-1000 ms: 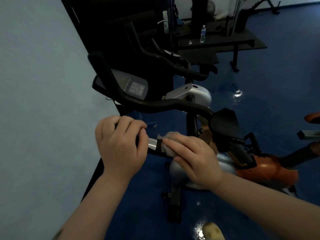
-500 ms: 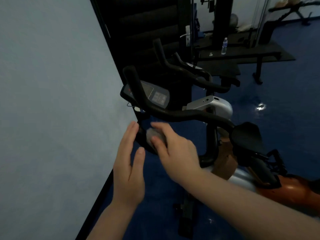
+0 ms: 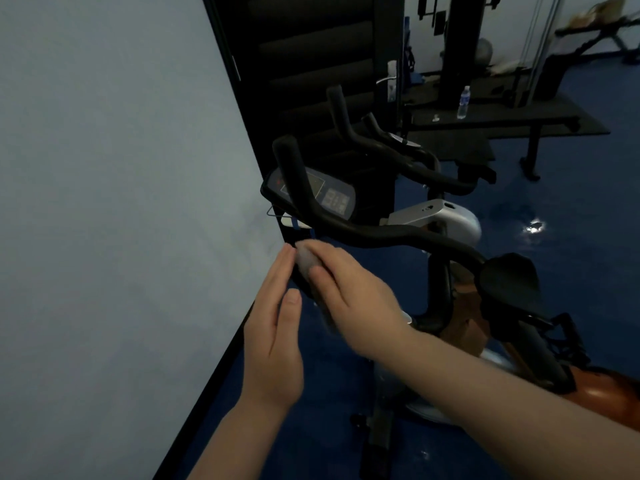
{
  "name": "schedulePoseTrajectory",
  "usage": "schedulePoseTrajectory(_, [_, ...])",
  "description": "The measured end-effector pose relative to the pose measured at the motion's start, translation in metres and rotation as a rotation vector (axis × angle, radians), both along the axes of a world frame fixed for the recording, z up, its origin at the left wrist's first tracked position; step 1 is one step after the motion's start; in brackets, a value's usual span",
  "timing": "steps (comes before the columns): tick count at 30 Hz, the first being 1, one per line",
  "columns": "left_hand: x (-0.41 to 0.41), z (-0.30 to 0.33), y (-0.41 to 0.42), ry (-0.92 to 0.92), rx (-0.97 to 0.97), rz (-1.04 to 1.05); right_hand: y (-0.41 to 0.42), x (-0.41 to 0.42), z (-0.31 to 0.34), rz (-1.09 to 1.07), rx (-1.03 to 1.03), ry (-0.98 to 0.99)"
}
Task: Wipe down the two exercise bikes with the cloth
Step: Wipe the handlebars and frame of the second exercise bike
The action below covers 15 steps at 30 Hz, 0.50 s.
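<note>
Right hand (image 3: 349, 292) pressed small pale crumpled cloth (image 3: 306, 259) onto black curved handlebar (image 3: 381, 233), fingers curled round it; left hand (image 3: 277, 327) flat, released. Risk: cloth slipping off bar.

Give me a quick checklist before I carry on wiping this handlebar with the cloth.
1. Cloth in hand: ok, the right hand presses it onto the near handlebar end.
2. Left hand out of the way: ok, fingers straight, flat beside the bar and holding nothing.
3. Upper handlebar reachable: ok, it runs bare just above the hands.
4. Console wiped: cannot tell, too dim to judge.
5. Second bike within reach: cannot tell; it stands behind the first bike.
6. Floor dry: cannot tell; there is a bright glare spot by the bike.
</note>
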<state>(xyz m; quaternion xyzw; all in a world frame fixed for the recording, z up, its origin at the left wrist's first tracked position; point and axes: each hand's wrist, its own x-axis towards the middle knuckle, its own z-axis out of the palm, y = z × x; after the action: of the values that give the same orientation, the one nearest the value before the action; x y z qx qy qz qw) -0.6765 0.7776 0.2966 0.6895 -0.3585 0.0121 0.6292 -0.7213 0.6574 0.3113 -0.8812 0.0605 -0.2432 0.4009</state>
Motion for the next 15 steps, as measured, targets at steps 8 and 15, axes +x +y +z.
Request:
schedulePoseTrajectory(8, [-0.003, -0.003, -0.006, -0.004, -0.046, 0.077, 0.014, 0.023, 0.000, -0.206, -0.290, 0.022])
schedulePoseTrajectory(15, [-0.002, -0.007, -0.020, -0.457, 0.200, 0.147, -0.027, -0.039, -0.029, -0.137, -0.409, 0.038])
